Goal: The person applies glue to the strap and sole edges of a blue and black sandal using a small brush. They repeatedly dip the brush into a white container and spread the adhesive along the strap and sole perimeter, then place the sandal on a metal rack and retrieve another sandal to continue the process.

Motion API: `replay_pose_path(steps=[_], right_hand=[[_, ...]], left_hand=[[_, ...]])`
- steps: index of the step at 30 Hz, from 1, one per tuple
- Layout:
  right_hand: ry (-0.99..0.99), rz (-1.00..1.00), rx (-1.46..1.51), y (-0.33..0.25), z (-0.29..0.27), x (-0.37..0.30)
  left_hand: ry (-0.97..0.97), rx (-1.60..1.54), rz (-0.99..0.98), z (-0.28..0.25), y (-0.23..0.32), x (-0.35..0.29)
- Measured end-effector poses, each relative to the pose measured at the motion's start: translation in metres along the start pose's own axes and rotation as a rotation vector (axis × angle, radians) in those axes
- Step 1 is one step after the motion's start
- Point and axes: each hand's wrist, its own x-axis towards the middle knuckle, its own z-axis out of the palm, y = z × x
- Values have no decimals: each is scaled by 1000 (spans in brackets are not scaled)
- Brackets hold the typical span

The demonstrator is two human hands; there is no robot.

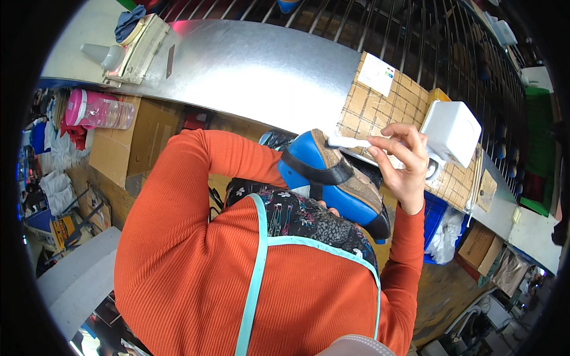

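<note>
On my lap lies a shoe in the making: a blue shoe last with a brown cork-like sole and black straps across it, tilted with the sole side partly up. My left hand grips it from underneath; only a few fingertips show past its near edge, the rest being hidden behind the shoe. Between thumb and fingers, my right hand pinches a small white-handled brush. The dark tip of the brush meets the cork edge at the shoe's upper end.
Beyond my lap runs a metal bench with a rack of bars behind it. A white container stands on a cardboard sheet at right. At left are a pink bottle and a cardboard box; a blue crate sits lower right.
</note>
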Motion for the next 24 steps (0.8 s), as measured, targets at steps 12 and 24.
replay_pose_path(steps=[12,24], right_hand=[[375,188,-12,-4,-70,-16],[586,100,-296,-6,12,2]], left_hand=[[-99,22,-126,8,44,42],[124,671,565,37,107,53]])
